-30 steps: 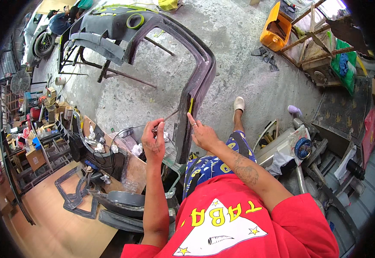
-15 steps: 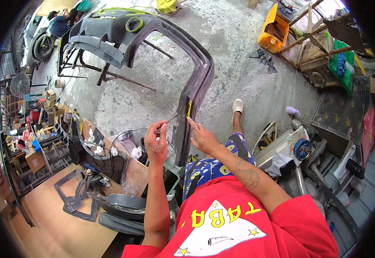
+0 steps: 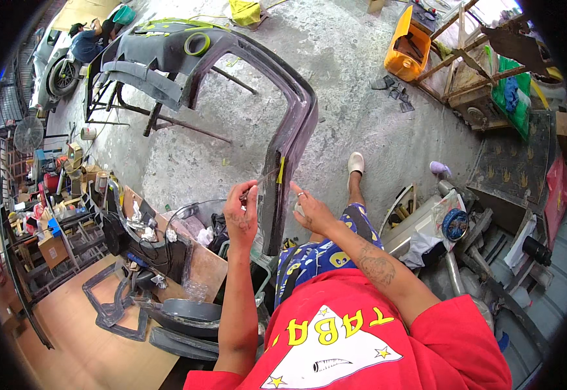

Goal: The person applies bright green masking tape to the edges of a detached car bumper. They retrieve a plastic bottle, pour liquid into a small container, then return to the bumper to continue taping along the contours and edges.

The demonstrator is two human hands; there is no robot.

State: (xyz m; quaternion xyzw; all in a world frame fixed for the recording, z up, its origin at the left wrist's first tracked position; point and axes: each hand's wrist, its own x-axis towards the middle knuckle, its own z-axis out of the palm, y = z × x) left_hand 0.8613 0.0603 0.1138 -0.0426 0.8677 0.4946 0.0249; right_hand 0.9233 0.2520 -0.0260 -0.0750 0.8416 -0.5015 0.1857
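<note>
A dark grey car bumper (image 3: 294,127) with a large frame opening stretches from the far left toward me. On its near end is a narrow yellow-green smear (image 3: 280,170), looking like putty. My left hand (image 3: 240,209) is closed on a thin-bladed tool (image 3: 252,188), held left of that end. Its slim blade reaches toward the smear; the handle is mostly hidden by my fingers. Just right of the bumper, my right hand (image 3: 313,213) has its index finger stretched out, apart from the surface. A ring is on that hand, and its other fingers are partly bent.
A yellow-green tape roll (image 3: 197,44) rests on the bumper's far part. An open orange container (image 3: 408,49) stands far right. Cluttered shelves (image 3: 56,221) and a wooden board (image 3: 88,312) lie left. Another person (image 3: 87,42) sits by a car at the far left.
My right fingertip has come away from the smear, down and to the right. My left hand has shifted slightly right and down with the tool. The smear looks broader and shorter.
</note>
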